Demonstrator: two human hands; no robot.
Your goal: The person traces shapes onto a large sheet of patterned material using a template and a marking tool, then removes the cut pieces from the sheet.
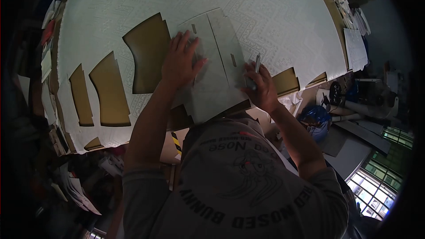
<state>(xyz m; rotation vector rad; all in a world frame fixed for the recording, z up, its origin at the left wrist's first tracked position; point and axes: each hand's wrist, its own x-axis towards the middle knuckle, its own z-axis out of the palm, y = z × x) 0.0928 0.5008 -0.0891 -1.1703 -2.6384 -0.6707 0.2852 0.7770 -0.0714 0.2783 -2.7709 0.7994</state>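
My left hand [179, 64] lies flat with its fingers spread on a pale pattern template [210, 73]. The template has two small slots and a dark line running along it. It rests on white patterned fabric [274, 13] near the table's front edge. At the template's right side, my right hand [263, 86] is closed round a silver pen [257, 63], which points up and away from me. Part of the pen is hidden by my fingers. Left of my left hand, a curved cut-out in the fabric bares the brown tabletop [148, 57].
More cut-outs open in the fabric at the left and along the front edge. Papers [356, 48] hang at the table's right side. A blue plastic bag [315, 117] and a fan [335, 93] stand to the right, beyond the table. Papers [79, 192] lie lower left.
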